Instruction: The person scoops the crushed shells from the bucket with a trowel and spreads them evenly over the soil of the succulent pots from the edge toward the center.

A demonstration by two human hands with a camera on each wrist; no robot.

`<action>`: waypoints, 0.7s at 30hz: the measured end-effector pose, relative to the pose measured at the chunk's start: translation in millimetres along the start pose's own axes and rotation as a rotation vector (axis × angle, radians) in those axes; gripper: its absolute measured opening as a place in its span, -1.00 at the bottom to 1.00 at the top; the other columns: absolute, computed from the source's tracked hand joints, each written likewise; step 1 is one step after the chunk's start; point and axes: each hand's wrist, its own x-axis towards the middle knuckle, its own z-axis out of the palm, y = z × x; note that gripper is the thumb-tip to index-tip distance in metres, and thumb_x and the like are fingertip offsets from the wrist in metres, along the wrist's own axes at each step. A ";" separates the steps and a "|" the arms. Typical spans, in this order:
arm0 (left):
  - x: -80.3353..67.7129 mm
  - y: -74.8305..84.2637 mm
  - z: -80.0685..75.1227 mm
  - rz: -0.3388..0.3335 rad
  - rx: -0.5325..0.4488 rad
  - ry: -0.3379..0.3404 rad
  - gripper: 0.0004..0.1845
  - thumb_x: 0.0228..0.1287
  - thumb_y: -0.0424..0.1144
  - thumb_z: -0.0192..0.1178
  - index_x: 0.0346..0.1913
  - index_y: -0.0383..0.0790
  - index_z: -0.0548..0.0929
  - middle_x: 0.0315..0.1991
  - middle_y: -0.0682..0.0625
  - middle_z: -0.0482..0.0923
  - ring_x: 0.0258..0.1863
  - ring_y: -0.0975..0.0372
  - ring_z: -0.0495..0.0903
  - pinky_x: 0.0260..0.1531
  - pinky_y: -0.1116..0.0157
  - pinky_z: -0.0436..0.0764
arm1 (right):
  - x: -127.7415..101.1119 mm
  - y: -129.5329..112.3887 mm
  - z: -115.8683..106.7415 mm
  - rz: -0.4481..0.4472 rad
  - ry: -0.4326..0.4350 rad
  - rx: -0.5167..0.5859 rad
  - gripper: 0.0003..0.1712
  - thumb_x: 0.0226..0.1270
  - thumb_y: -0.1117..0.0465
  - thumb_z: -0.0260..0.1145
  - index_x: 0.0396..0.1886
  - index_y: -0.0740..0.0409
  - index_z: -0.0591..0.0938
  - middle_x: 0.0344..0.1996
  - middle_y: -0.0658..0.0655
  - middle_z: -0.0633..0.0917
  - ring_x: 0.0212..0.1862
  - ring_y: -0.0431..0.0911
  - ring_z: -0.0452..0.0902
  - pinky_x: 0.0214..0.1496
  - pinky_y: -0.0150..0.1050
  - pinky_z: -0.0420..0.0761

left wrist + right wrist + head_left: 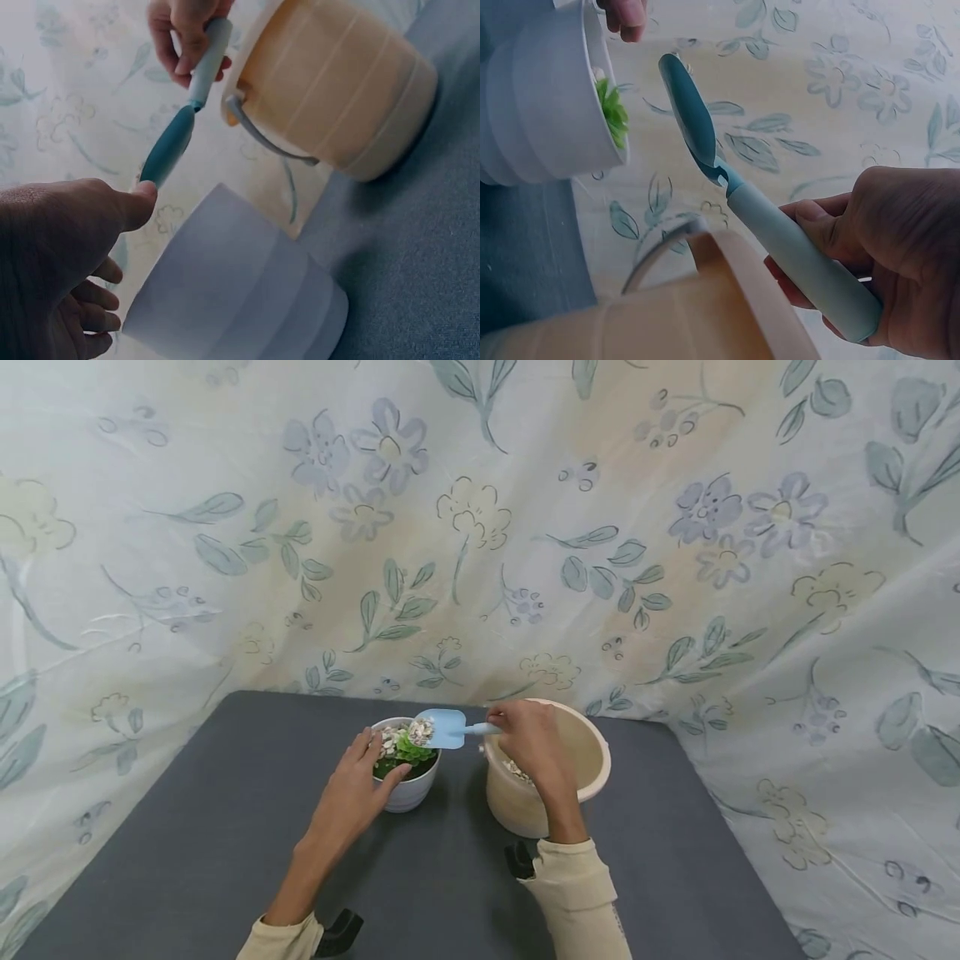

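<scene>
**Pebbles scooped over a small potted plant**

Floral sheet (480, 527) hangs as backdrop behind a dark grey worktop (225, 843). Near worktop centre sits a white pot (408, 789) with a green plant (411, 750) and pale pebbles (390, 742) on top. Just beside it, at 3 o'clock, stands a cream bucket (525, 802) with a loose handle; more pebbles show inside, partly hidden by the right forearm. Black wrist-mount parts (341, 931) show at the cuffs, 6 o'clock.

Left hand (360, 785) rests on the pot's near-left rim, fingers (94, 296) loosely spread, thumb (139, 202) straight along the rim; it steadies the pot, no closed grip.

Right hand (528, 739) hangs over the bucket's rim, fingers (810, 225) curled round the handle of a light-blue trowel (448, 728). The blade reaches toward 9 o'clock, carries pebbles and sits over the pot's far rim, just above the plant. In the right wrist view the blade is clear of the pot, not touching it.
</scene>
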 end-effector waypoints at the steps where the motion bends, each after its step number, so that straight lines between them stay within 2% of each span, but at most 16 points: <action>1: 0.0 -1.2 0.1 -0.007 -0.004 -0.007 -0.13 0.52 0.10 0.22 0.58 -0.48 0.22 0.62 -0.45 0.09 0.59 -0.34 0.16 0.45 -0.33 0.35 | 1.2 -1.4 1.9 0.005 -0.008 0.011 -0.85 0.35 0.38 0.44 -0.22 0.09 0.86 -0.30 0.03 0.87 -0.24 -0.07 0.64 0.05 -0.07 0.54; 4: 1.7 -6.2 0.8 -0.034 -0.015 -0.035 -0.05 0.50 0.18 0.21 0.62 -0.44 0.14 0.65 -0.45 0.01 0.61 -0.34 0.11 0.47 -0.34 0.33 | 4.9 -6.1 7.5 0.014 -0.021 0.024 -0.80 0.32 0.42 0.44 -0.19 0.08 0.86 -0.26 0.04 0.88 -0.16 -0.04 0.69 0.18 0.05 0.51; 9: 6.4 -12.1 1.7 -0.076 -0.015 -0.077 0.08 0.42 0.28 0.24 0.67 -0.38 0.04 0.67 -0.43 -0.07 0.64 -0.33 0.05 0.48 -0.34 0.31 | 12.3 -14.5 15.2 0.005 -0.019 -0.004 -0.77 0.29 0.44 0.43 -0.21 0.06 0.87 -0.27 0.01 0.89 -0.15 -0.03 0.74 0.19 0.15 0.50; 16: 8.7 -14.2 0.3 -0.127 -0.025 -0.131 0.14 0.36 0.24 0.33 0.66 -0.43 0.02 0.68 -0.44 -0.10 0.61 -0.36 0.07 0.46 -0.34 0.33 | 20.3 -28.0 29.5 -0.055 0.025 -0.088 -0.83 0.28 0.38 0.49 -0.23 0.05 0.86 -0.27 0.02 0.88 -0.19 -0.02 0.75 0.07 0.09 0.49; 21: 11.7 -16.6 -1.1 -0.149 -0.041 -0.124 0.19 0.33 0.25 0.35 0.66 -0.44 -0.03 0.67 -0.43 -0.08 0.59 -0.38 0.11 0.46 -0.35 0.33 | 23.9 -39.9 38.5 -0.118 0.074 -0.166 -0.85 0.21 0.34 0.58 -0.25 0.05 0.85 -0.28 0.05 0.86 -0.19 0.04 0.73 0.00 0.06 0.49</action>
